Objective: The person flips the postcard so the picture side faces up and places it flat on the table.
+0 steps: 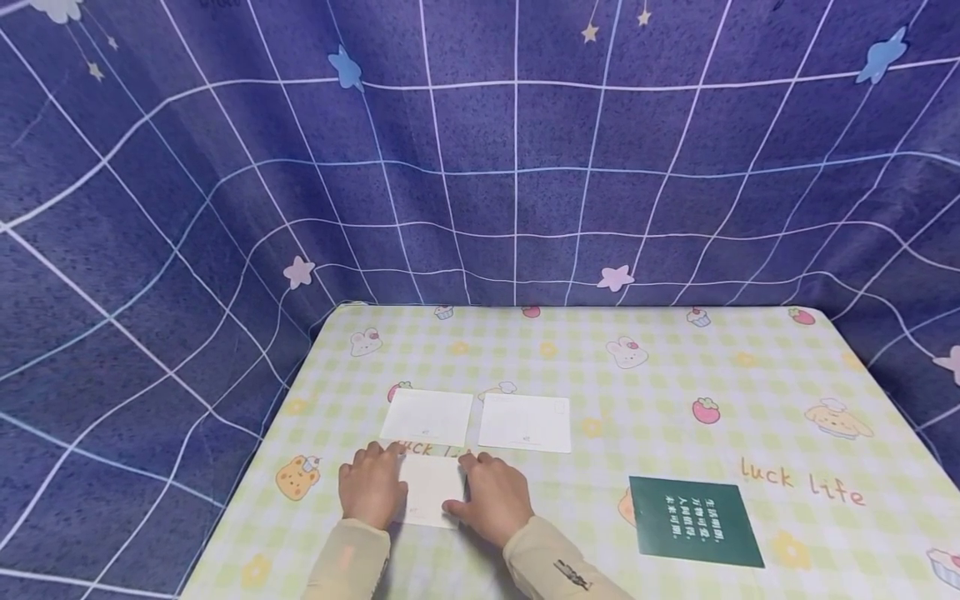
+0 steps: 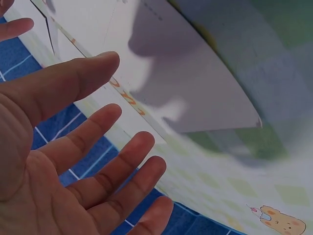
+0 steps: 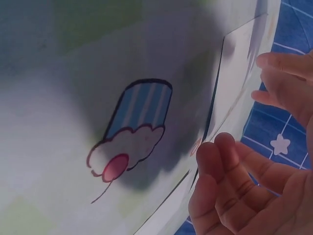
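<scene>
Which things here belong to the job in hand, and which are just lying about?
Job in hand:
near white card, between left hand and right hand
probably back-left white card, back-right white card

Likely just around:
green card, apart and untouched
patterned tablecloth
blue curtain

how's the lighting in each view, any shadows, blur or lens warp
Head: bright, the green card showing clear print; left wrist: dimmer, the left hand dusky, patchy shadows on the white card, whose right edge bows, perhaps from the lens; right wrist: also dim, the right hand dusky, a broad shadow over the printed cupcake, the cloth a little soft.
</scene>
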### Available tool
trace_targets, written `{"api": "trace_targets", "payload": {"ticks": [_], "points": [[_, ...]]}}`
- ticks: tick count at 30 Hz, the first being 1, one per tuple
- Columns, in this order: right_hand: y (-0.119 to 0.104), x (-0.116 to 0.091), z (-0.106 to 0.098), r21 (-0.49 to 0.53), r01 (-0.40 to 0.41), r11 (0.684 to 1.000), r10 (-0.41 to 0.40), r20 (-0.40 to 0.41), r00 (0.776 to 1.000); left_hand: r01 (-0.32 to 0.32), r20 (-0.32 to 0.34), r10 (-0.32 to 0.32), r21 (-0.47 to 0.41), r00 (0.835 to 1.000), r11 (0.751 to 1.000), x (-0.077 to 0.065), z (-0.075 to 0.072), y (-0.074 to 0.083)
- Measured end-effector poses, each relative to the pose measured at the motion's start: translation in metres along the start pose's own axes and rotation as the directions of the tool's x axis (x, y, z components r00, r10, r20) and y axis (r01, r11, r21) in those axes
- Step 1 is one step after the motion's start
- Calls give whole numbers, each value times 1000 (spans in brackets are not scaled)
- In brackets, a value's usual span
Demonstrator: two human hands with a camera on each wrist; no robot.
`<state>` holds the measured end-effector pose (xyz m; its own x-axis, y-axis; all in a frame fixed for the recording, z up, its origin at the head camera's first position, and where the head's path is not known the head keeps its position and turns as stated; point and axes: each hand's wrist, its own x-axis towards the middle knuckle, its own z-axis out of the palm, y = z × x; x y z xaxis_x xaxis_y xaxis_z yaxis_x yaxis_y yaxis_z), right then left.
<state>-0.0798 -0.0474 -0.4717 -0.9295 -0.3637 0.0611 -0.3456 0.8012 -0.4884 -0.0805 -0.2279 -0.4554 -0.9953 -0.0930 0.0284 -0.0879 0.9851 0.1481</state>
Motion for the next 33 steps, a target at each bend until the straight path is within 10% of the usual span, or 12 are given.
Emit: {"api": "trace_targets", "payload": {"ticks": [33], "points": [[-4,12,10,-165,-83,983,91,39,995,14,112,-23,83,993,996,10,1,-8]]}}
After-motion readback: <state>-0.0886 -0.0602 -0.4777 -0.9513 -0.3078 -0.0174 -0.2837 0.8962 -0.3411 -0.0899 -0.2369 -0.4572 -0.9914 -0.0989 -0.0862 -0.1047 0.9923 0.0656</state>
